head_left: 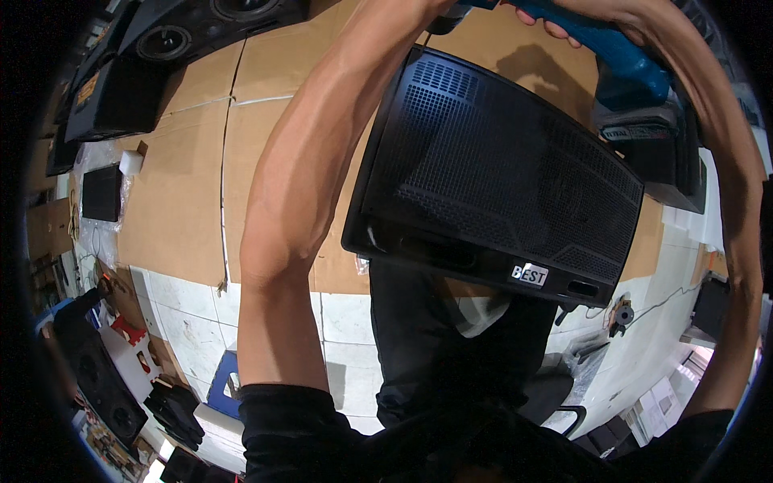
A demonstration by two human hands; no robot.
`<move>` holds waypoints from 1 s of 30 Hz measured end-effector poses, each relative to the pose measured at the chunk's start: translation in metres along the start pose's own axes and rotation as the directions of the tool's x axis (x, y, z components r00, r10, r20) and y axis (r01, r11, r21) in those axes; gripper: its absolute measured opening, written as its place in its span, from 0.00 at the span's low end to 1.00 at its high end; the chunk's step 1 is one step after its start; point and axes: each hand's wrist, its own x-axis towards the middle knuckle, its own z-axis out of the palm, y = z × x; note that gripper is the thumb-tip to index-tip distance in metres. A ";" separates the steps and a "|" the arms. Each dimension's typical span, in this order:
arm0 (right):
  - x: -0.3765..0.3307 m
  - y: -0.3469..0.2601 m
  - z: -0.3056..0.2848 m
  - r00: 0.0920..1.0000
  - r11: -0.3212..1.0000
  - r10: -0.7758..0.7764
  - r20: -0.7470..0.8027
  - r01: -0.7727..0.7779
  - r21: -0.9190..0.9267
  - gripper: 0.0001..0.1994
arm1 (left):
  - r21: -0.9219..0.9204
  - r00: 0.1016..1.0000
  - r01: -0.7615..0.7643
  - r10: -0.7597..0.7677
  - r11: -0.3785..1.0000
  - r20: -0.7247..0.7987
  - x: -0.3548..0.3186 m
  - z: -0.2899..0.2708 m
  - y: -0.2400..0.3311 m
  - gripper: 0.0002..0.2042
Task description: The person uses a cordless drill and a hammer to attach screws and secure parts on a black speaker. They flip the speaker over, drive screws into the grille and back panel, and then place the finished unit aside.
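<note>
A teal cordless drill (636, 74) is in my right hand (557, 29), its fingers closed round the handle at the upper edge. The drill's black battery (640, 137) hangs at the handle's lower end. A thin bit seems to point down at the far left corner of a black speaker cabinet (483, 173) with a perforated grille; whether it touches a screw I cannot make out. My left forearm (302, 161) reaches up past the speaker's left side, and its hand lies beyond the upper edge. The speaker is tilted, its near edge above my legs.
Brown cardboard (177, 193) covers the work surface. Large black speakers (161, 40) stand at the far left, with a small black panel (101, 193) below them. A black box (668, 161) is right of the speaker. White floor tiles (354, 362) show below; a black tape roll (622, 316) lies right.
</note>
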 end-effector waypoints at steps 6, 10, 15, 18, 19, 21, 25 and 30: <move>0.007 0.006 0.004 0.997 0.997 -0.075 -0.008 0.075 -0.035 0.12 | -0.014 1.000 -0.015 0.015 1.000 -0.008 -0.005 0.000 0.000 0.10; 0.012 0.016 0.006 0.993 0.991 -0.117 -0.029 0.116 -0.061 0.12 | -0.012 0.999 -0.032 0.032 0.999 -0.012 -0.007 -0.003 -0.001 0.10; 0.016 0.018 0.009 0.992 0.990 -0.120 -0.033 0.117 -0.083 0.13 | -0.006 0.999 -0.025 0.025 1.000 -0.024 -0.009 -0.005 0.001 0.09; 0.004 0.010 0.007 0.989 0.990 -0.136 -0.054 0.134 -0.045 0.13 | -0.034 0.999 -0.034 0.033 0.999 -0.027 -0.007 -0.001 0.002 0.09; 0.002 0.008 0.006 0.992 0.993 -0.113 -0.060 0.111 -0.039 0.13 | -0.051 0.999 -0.038 0.037 0.998 -0.035 -0.006 0.002 0.003 0.09; 0.014 0.003 0.013 0.995 0.995 -0.094 -0.029 0.093 -0.016 0.13 | -0.031 0.999 -0.037 0.036 0.999 -0.031 -0.015 -0.007 -0.002 0.08; 0.011 0.013 0.010 0.986 0.987 -0.162 -0.028 0.163 0.003 0.12 | -0.060 0.998 -0.047 0.044 0.997 -0.054 -0.018 -0.001 -0.004 0.08; 0.017 0.004 0.013 0.998 0.997 -0.048 -0.051 0.044 -0.069 0.12 | -0.050 0.998 -0.041 0.039 0.998 -0.050 -0.013 -0.006 -0.002 0.08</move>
